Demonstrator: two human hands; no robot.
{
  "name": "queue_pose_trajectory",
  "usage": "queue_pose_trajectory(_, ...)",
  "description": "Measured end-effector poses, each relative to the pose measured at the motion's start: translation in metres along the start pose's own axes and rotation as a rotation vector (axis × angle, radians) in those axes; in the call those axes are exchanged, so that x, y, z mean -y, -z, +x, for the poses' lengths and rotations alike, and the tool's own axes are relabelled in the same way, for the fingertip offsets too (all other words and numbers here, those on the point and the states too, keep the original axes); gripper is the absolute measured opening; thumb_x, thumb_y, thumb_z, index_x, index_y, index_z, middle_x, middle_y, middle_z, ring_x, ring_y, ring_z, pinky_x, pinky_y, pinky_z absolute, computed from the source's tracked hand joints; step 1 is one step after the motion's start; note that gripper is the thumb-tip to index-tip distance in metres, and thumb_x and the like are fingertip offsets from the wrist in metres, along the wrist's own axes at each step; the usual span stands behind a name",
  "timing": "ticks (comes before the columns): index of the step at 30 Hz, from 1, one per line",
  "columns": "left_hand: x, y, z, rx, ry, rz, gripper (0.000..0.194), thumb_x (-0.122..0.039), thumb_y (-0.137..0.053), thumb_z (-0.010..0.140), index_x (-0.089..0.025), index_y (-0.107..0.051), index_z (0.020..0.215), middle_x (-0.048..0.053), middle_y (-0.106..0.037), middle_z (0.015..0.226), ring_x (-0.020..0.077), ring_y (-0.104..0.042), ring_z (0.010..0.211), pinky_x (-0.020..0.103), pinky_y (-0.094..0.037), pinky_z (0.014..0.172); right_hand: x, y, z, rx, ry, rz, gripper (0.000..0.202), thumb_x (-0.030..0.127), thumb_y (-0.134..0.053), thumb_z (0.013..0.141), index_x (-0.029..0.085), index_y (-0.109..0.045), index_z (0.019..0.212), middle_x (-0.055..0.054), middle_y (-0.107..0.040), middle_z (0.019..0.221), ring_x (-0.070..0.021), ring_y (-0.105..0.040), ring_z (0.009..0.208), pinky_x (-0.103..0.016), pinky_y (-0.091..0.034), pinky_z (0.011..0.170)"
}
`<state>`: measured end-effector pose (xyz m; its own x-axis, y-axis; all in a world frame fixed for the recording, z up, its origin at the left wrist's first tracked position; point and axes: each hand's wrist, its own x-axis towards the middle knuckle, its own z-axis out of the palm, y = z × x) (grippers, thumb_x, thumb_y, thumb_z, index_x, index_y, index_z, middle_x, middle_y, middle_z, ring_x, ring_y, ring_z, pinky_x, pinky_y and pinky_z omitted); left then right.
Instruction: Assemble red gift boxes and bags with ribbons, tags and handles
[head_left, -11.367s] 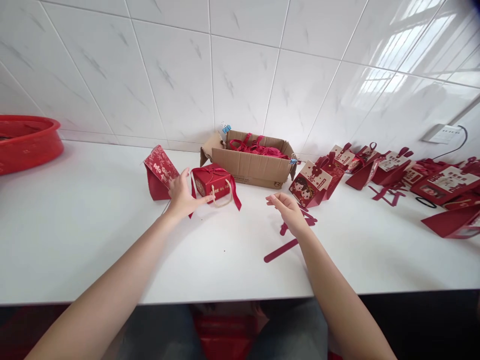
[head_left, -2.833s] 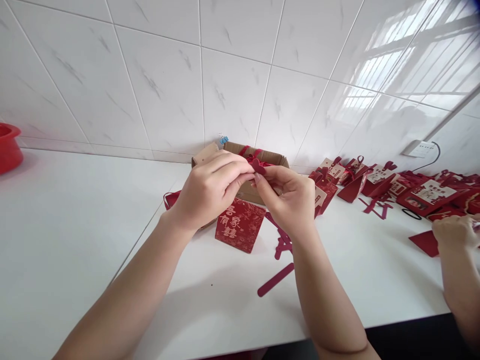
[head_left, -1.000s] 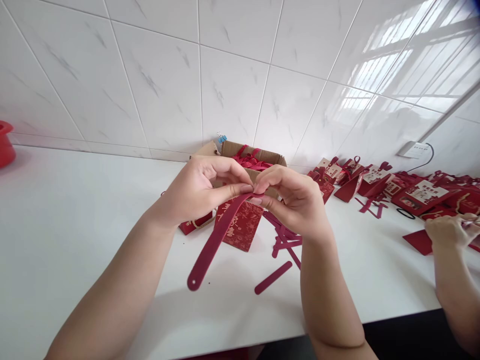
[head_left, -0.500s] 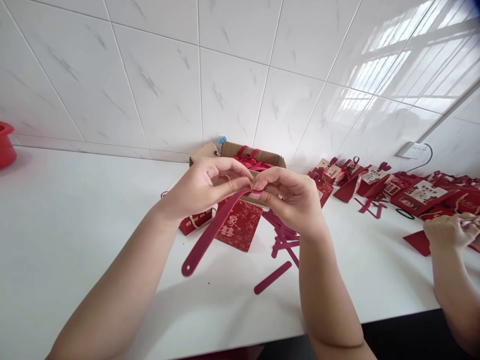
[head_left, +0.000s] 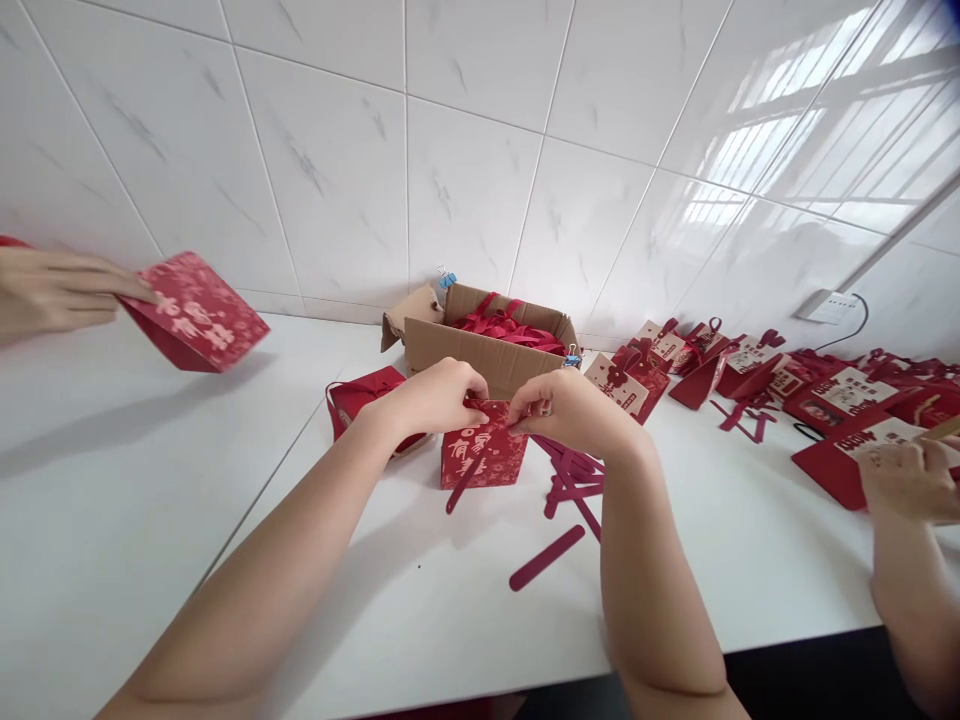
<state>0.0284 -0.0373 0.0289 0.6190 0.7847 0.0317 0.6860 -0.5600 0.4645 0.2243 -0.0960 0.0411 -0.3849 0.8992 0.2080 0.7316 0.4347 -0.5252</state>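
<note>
A red printed gift box [head_left: 491, 455] with pale characters stands on the white table in front of me. My left hand [head_left: 442, 400] is closed in a pinch at its top edge. At the top right corner my right hand [head_left: 574, 408] pinches the same box, thumb and fingertips together. A narrow dark red strap [head_left: 463, 485] hangs across the box's front, its lower end free; where its upper end goes I cannot make out. Beside my left wrist lies another red gift box [head_left: 367, 395] with a ribbon. Several loose straps [head_left: 571, 475] lie near my right forearm.
Behind my hands stands a cardboard box [head_left: 480, 345] of red ribbons. One single strap [head_left: 547, 558] lies nearer. Finished-looking gift boxes [head_left: 847, 390] crowd the right. Another person's hand [head_left: 60, 290] holds a red box [head_left: 199, 315] at left; another hand [head_left: 907, 480] works at right.
My hands have gone from stretching a strap in the air down to the top of the gift box. Another person's hand with a red box has entered from the left.
</note>
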Motion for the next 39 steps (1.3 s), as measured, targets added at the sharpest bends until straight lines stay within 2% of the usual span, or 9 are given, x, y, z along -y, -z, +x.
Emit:
queue_pose_trajectory(5, -0.005, 0.002, -0.003, 0.006, 0.009, -0.029, 0.016, -0.031, -0.059, 0.071, -0.021, -0.07, 0.076, 0.004, -0.068, 0.075, 0.0152, -0.051, 0.054, 0.028, -0.033, 0.044, -0.002, -0.01, 0.011, -0.034, -0.029, -0.104, 0.021, 0.007, -0.061, 0.072, 0.023, -0.075, 0.071, 0.001, -0.071, 0.073, -0.0131, -0.058, 0.062, -0.027, -0.043, 0.055)
queue_pose_trajectory(14, -0.008, 0.004, -0.005, 0.015, -0.009, -0.05, 0.016, -0.029, -0.058, 0.07, -0.02, -0.07, 0.075, 0.004, -0.067, 0.071, 0.0135, -0.048, 0.052, 0.026, -0.03, 0.043, 0.002, -0.018, 0.014, -0.071, 0.004, -0.182, 0.026, 0.002, -0.06, 0.072, 0.024, -0.074, 0.071, 0.0, -0.072, 0.076, -0.0141, -0.057, 0.065, -0.028, -0.041, 0.059)
queue_pose_trajectory(21, -0.007, 0.004, -0.007, 0.049, -0.044, -0.053, 0.007, -0.024, -0.055, 0.07, -0.021, -0.06, 0.066, 0.001, -0.056, 0.062, 0.0122, -0.038, 0.048, 0.028, -0.025, 0.043, 0.001, -0.017, 0.015, -0.128, 0.059, -0.189, 0.019, 0.004, -0.061, 0.074, 0.021, -0.07, 0.073, -0.002, -0.066, 0.083, -0.0172, -0.058, 0.082, -0.028, -0.042, 0.066)
queue_pose_trajectory(25, -0.004, 0.007, -0.009, 0.13, -0.058, -0.033, 0.011, -0.031, -0.059, 0.07, -0.021, -0.057, 0.07, 0.002, -0.059, 0.069, 0.0147, -0.046, 0.054, 0.028, -0.029, 0.047, -0.006, -0.017, 0.018, -0.154, 0.043, -0.134, 0.016, 0.011, -0.064, 0.075, 0.02, -0.064, 0.088, -0.002, -0.066, 0.091, -0.0176, -0.059, 0.086, -0.029, -0.043, 0.07)
queue_pose_trajectory(28, -0.007, 0.008, -0.011, 0.155, -0.01, -0.019, 0.026, -0.045, -0.063, 0.071, -0.02, -0.056, 0.074, 0.004, -0.061, 0.072, 0.0154, -0.049, 0.054, 0.028, -0.03, 0.046, -0.015, -0.017, 0.02, -0.077, -0.008, -0.084, 0.009, 0.021, -0.062, 0.08, 0.02, -0.066, 0.089, -0.003, -0.068, 0.09, -0.0164, -0.06, 0.081, -0.029, -0.043, 0.068)
queue_pose_trajectory(30, -0.011, 0.006, -0.011, 0.125, 0.023, -0.01, 0.032, -0.049, -0.065, 0.069, -0.02, -0.052, 0.072, 0.003, -0.059, 0.07, 0.0147, -0.047, 0.051, 0.028, -0.031, 0.045, -0.02, -0.017, 0.023, -0.027, -0.018, -0.068, 0.01, 0.025, -0.058, 0.083, 0.02, -0.067, 0.084, -0.002, -0.068, 0.084, -0.0155, -0.059, 0.076, -0.028, -0.043, 0.066)
queue_pose_trajectory(34, -0.013, 0.004, -0.012, 0.093, 0.069, 0.056, 0.022, -0.035, -0.066, 0.068, -0.022, -0.052, 0.079, 0.004, -0.061, 0.076, 0.016, -0.051, 0.051, 0.028, -0.032, 0.046, -0.026, -0.018, 0.026, -0.016, 0.01, -0.024, 0.013, 0.029, -0.059, 0.083, 0.018, -0.065, 0.079, -0.002, -0.065, 0.079, -0.0138, -0.055, 0.071, -0.027, -0.041, 0.063)
queue_pose_trajectory(39, 0.004, 0.017, -0.02, 0.162, 0.295, 0.205, 0.022, -0.025, -0.062, 0.063, -0.021, -0.053, 0.083, 0.008, -0.064, 0.078, 0.0176, -0.053, 0.049, 0.028, -0.031, 0.044, -0.027, -0.02, 0.027, -0.016, 0.019, -0.006, 0.019, 0.034, -0.059, 0.083, 0.018, -0.057, 0.073, 0.001, -0.058, 0.071, -0.0117, -0.049, 0.064, -0.026, -0.038, 0.059)
